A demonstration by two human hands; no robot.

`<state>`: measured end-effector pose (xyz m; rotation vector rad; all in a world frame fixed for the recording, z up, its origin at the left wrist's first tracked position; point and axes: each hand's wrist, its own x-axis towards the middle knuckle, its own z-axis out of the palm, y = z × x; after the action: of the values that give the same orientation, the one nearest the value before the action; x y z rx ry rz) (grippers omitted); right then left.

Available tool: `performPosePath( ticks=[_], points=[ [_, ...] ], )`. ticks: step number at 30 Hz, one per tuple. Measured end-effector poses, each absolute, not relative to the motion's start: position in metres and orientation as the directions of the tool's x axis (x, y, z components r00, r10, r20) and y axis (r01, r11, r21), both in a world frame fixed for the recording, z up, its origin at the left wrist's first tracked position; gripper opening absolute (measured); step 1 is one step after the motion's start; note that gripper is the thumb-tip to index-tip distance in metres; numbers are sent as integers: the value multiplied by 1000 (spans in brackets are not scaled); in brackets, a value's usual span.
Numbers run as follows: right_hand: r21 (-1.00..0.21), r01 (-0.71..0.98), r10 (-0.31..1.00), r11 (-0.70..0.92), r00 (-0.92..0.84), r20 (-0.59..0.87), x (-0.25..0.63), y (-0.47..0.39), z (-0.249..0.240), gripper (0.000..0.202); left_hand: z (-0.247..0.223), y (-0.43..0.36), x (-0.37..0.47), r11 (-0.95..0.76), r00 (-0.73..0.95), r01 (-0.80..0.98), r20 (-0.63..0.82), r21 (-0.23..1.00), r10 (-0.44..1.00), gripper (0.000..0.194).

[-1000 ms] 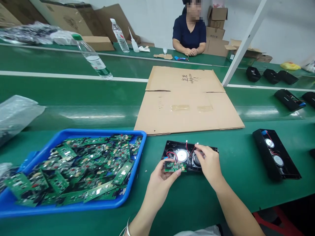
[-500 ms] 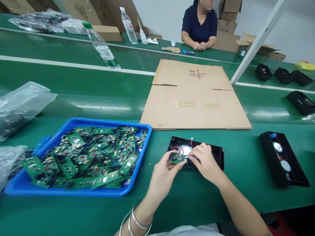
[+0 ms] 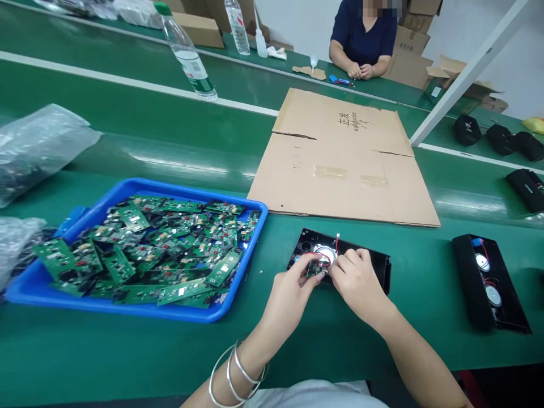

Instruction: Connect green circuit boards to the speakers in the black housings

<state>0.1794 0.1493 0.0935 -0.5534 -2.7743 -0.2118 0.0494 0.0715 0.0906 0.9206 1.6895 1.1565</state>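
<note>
Nearest, two bare forearms reach in over a green bench (image 3: 170, 362), with silver bangles (image 3: 228, 375) on the left wrist. The left hand (image 3: 287, 294) grips a small circuit board (image 3: 315, 268) between thumb and fingers, above the left part of a shallow black case (image 3: 378, 263). The right hand (image 3: 356, 283) is curled in close beside the board's right side; a second ago it was over the other end of the case, by a thin wire. The board is now tipped so that less of its green face shows. The hands meeting at one edge suggests fine work there, probably with the wiring

What the right fingertips pinch, if anything, cannot be told, as the knuckles cover them. In the case, a silver speaker (image 3: 326, 251) is partly covered and a second one, visible earlier, is hidden; a red wire (image 3: 337, 243) with a white plug stands up behind the hands

To the left, a blue tray (image 3: 127, 310) is heaped with loose boards (image 3: 225, 266); to the right sits a matching case (image 3: 471, 289). Beyond lie a flat cardboard sheet (image 3: 352, 153) and a green-capped bottle (image 3: 193, 71). Farthest, a co-worker (image 3: 363, 34) has both hands together, head blurred and cut off above
</note>
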Motion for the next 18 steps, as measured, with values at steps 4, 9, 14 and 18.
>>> performPosePath(
  ticks=[4, 9, 14, 18],
  points=[
    [137, 401, 348, 906, -889, 299, 178, 146, 95, 27, 81, 69, 52, 256, -342, 183, -183, 949, 922, 24],
    [-254, 459, 524, 851, -760, 384, 179, 147, 86, 17, 81, 68, 53, 251, -365, 54, -215, 967, 906, 27],
    [-507, 434, 644, 745, -665, 378, 179, 146, 79, 17, 89, 70, 54, 235, -382, -149, -275, 960, 882, 21],
    [-514, 415, 632, 751, -677, 377, 178, 146, 78, 20, 89, 69, 56, 205, -405, -144, -247, 968, 880, 19]
  ],
)
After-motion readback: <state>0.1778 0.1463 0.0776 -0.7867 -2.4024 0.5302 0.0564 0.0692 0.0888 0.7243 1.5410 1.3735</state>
